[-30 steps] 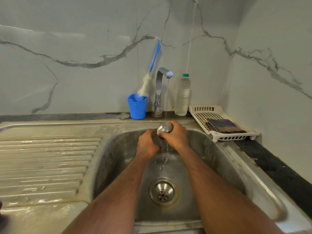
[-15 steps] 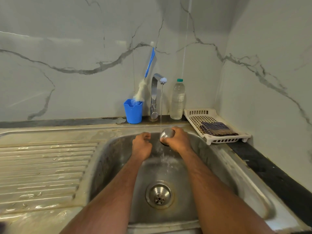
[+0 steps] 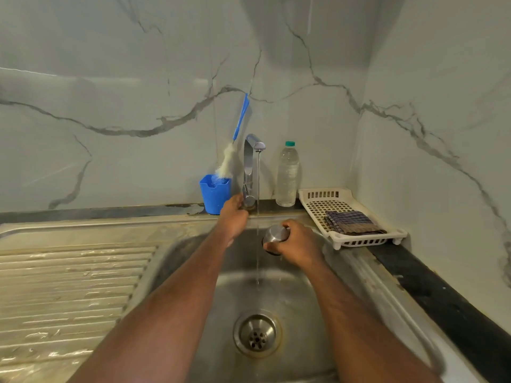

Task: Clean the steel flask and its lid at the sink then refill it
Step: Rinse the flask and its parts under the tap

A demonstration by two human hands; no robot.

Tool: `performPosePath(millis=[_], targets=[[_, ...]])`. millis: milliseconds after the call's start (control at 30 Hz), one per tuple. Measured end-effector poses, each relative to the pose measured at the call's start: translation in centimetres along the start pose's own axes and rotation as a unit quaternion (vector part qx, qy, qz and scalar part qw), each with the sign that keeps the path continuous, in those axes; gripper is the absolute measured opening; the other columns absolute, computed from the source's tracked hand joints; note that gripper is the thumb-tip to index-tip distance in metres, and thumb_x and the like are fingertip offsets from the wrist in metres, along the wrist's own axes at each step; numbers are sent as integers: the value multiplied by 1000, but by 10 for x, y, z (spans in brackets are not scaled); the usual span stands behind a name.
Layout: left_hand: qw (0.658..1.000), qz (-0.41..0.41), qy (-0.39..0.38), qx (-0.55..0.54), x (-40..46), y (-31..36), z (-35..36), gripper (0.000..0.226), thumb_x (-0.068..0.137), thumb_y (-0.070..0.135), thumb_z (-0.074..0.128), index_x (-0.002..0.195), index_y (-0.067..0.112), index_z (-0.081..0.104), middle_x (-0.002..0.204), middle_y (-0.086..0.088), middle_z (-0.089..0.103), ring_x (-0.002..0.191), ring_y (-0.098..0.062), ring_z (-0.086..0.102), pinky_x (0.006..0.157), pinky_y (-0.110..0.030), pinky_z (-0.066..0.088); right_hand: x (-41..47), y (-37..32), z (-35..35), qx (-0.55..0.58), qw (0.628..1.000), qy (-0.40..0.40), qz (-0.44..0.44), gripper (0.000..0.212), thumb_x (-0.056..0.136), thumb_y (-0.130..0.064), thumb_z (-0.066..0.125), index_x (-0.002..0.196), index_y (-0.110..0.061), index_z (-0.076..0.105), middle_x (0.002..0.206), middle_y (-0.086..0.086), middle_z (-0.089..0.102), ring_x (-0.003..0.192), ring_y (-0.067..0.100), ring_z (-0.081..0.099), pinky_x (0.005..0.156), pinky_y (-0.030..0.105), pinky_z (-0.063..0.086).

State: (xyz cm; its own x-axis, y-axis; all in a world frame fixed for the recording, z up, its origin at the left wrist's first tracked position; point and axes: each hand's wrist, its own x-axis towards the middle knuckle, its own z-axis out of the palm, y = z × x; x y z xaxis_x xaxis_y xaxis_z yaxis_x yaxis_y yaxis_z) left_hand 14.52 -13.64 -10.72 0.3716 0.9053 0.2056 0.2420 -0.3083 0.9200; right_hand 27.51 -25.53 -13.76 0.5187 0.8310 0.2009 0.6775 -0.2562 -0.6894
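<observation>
My right hand (image 3: 297, 243) is wrapped around the steel piece (image 3: 275, 235), thumb over its top and fingers curled beneath, holding it over the back right part of the sink (image 3: 177, 261), just to the right of the falling water (image 3: 258, 217). Only its rounded steel end shows past my fingers, so I take it for the lid or the flask's end, but I cannot say which. It sits beside the stream, not under it, with drips falling off below.

My left hand (image 3: 233, 217) reaches to the back edge of the sink, fingers at the base of the tap (image 3: 250, 167); whether they grip the lever or only touch it I cannot tell, since the hand hides it.

I judge this to be the end of a rinse, with the tap about to be adjusted or shut off. The next move calls for a firm turn at the tap base while my right hand keeps the wet, slippery steel from sliding out.

Beyond, along the back ledge, a blue cup (image 3: 215, 193) holds a bottle brush (image 3: 235, 142), left of the tap; a plastic water bottle (image 3: 287, 175) stands right of it. A white drying tray (image 3: 315, 196) with a folded cloth (image 3: 352, 222) sits in the right back corner.
</observation>
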Motion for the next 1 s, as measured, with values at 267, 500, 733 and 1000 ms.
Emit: performPosePath(millis=[267, 500, 733, 1000], targets=[[999, 8, 15, 35, 36, 1, 11, 50, 96, 5, 51, 144, 21, 56, 129, -1, 68, 113, -21, 63, 105, -45, 51, 12, 6, 11, 22, 1000, 8, 16, 72, 66, -43, 88, 128, -25, 58, 123, -2, 66, 107, 18, 62, 89, 37, 54], [982, 27, -37, 184, 22, 10, -3, 65, 96, -9, 40, 154, 18, 42, 142, -9, 57, 124, -27, 55, 102, -34, 45, 13, -3, 15, 19, 997, 64, -26, 67, 72, -38, 86, 131, -24, 56, 127, -2, 57, 113, 18, 55, 93, 36, 49], [976, 21, -3, 219, -35, -2, -39, 33, 89, -4, 51, 110, 5, 74, 109, -11, 74, 106, -26, 66, 85, -29, 47, -5, -17, 0, 43, 996, 73, -30, 63, 71, -47, 83, 126, -24, 60, 118, -3, 60, 104, 16, 57, 88, 34, 50], [985, -34, 52, 160, -157, 17, -102, 17, 92, -1, 60, 81, 5, 71, 78, -13, 75, 62, -18, 74, 46, -24, 53, -57, -71, 3, 51, 991, -21, -118, 57, 67, -43, 85, 116, -30, 58, 112, -5, 61, 105, 14, 54, 81, 29, 44]])
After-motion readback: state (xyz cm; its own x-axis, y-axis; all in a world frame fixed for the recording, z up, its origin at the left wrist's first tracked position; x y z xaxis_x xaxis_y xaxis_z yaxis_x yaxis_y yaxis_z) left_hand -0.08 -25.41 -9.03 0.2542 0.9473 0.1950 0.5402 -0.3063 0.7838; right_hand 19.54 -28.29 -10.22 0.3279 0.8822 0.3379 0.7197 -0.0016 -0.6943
